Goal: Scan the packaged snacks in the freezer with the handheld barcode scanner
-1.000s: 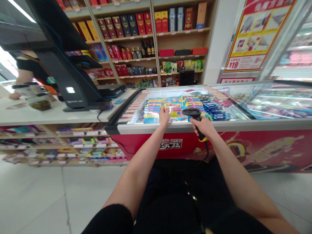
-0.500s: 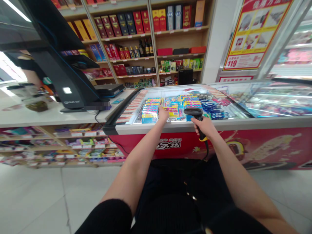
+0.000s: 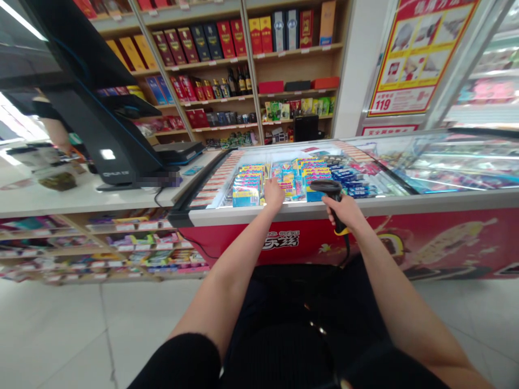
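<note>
My right hand (image 3: 345, 212) is wrapped round the grip of a black barcode scanner (image 3: 326, 187), held upright above the front rim of a chest freezer (image 3: 227, 218). The scanner's cable hangs toward my lap. My left hand (image 3: 274, 194) is over the freezer's front edge, fingers curled forward among colourful ice cream packets. Whatever its fingertips pinch, if anything, is too small to make out. Just left of it stands a row of blue, yellow and pink packets (image 3: 246, 189). Similar packets (image 3: 317, 175) lie behind the scanner, beside dark blue wrapped ones (image 3: 354, 181).
A white counter (image 3: 81, 201) with a black checkout terminal (image 3: 111, 129) stands at left, shelves of small goods below it. Shelves of boxes and bottles (image 3: 211, 65) rise behind the freezer. A sliding glass lid (image 3: 441, 162) covers its right part. Another person's arm (image 3: 57, 129) shows far left.
My left hand has drawn back slightly toward me and right, its fingers lower over the packets. The scanner in my right hand has shifted slightly right. The view has tilted a little.
</note>
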A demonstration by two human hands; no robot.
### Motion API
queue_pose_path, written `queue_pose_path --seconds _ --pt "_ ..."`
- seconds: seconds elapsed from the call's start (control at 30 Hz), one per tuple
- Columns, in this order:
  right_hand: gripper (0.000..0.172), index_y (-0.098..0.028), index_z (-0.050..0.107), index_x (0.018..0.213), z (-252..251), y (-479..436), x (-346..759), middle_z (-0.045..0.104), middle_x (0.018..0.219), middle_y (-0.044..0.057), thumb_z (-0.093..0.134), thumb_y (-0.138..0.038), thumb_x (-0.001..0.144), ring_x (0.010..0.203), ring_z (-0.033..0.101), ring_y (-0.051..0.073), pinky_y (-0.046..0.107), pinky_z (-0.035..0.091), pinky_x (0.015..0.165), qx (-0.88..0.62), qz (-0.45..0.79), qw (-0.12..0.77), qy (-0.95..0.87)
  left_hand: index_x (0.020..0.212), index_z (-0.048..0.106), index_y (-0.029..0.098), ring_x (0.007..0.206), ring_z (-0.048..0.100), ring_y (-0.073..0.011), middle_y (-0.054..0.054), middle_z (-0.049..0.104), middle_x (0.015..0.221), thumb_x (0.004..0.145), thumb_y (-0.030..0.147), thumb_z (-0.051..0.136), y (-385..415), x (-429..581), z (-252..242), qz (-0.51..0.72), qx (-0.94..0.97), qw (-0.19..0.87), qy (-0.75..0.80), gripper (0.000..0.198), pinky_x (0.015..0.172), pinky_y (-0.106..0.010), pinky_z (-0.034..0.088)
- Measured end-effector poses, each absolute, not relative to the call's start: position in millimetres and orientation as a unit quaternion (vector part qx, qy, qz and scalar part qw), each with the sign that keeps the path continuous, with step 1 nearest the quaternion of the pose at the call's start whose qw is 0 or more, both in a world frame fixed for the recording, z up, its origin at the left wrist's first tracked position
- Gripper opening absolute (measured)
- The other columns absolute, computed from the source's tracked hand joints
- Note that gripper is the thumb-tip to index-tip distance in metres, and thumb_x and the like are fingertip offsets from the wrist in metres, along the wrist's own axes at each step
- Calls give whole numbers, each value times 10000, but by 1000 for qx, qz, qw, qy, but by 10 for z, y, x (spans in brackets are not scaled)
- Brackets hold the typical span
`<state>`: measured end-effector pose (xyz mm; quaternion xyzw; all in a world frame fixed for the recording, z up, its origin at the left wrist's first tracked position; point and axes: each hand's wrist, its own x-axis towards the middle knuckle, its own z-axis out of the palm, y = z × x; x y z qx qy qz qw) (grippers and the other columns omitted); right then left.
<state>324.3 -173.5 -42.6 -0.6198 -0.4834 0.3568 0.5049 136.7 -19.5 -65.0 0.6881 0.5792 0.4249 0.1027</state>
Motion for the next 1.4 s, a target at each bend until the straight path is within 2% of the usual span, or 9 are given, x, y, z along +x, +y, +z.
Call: queue_pose_path --seconds 0.13,0.23,0.37,0.47,0.6,0.83,0.93,1.13,1.4 --pt "289 -199 516 664 -427 -1739 3369 550 466 -22 699 -358 822 328 503 119 221 421 328 -614 358 531 -461 1195 616 170 1247 555 -285 -165 613 1258 904 111 522 -285 1614 -614 432 710 122 543 311 1064 -373 396" --pt "308 -199 517 655 -441 -1746 3503 551 460 -14 710 -374 819 330 505 123 224 422 325 -621 352 534 -453 1178 597 145 1245 555 -299 -190 618 1252 927 231 586 -341 1832 -606 414 729 138 527 266 1042 -372 400" --pt "319 -198 516 636 -455 -1793 3662 544 450 -10 707 -370 825 333 507 127 229 436 332 -629 348 539 -439 1199 550 133 1220 573 -327 -213 629 1237 874 399 695 -425 2067 -643 395 729 163 534 445 991 -382 419" --pt "318 -197 514 635 -446 -1854 3727 537 441 -10 713 -359 824 336 508 125 222 439 335 -634 348 541 -429 1217 516 134 1202 587 -352 -230 624 1237 782 452 788 -485 2177 -683 378 723 172 552 605 953 -386 431" --pt "328 -190 511 617 -422 -1928 3750 535 430 -1 695 -336 845 328 493 111 202 418 324 -652 348 529 -416 1165 509 155 1177 602 -345 -224 628 1227 712 434 850 -498 2213 -700 362 722 173 563 632 908 -362 443" --pt "303 -190 520 651 -447 -1940 3752 547 447 -5 708 -332 842 334 504 114 201 412 313 -656 343 527 -417 897 526 201 946 652 -275 -109 675 917 802 339 778 -429 2084 -680 351 712 205 573 303 795 -329 435" --pt "299 -190 524 661 -468 -1924 3751 546 444 -7 697 -346 849 323 501 119 210 407 304 -652 341 519 -435 826 502 211 871 639 -234 -61 644 834 829 279 742 -432 2047 -696 376 711 214 555 250 776 -312 425" --pt "257 -189 530 696 -442 -1932 3706 558 470 -16 687 -315 856 325 501 116 213 410 300 -647 341 520 -440 757 456 220 765 607 -181 -4 595 746 854 209 682 -393 2005 -711 447 674 269 523 247 761 -296 427" --pt "322 -192 516 645 -457 -1910 3655 543 450 -11 729 -346 830 325 495 111 210 418 314 -644 357 519 -434 785 482 213 762 617 -176 13 568 708 877 246 642 -319 1948 -761 484 646 313 501 188 770 -302 456"
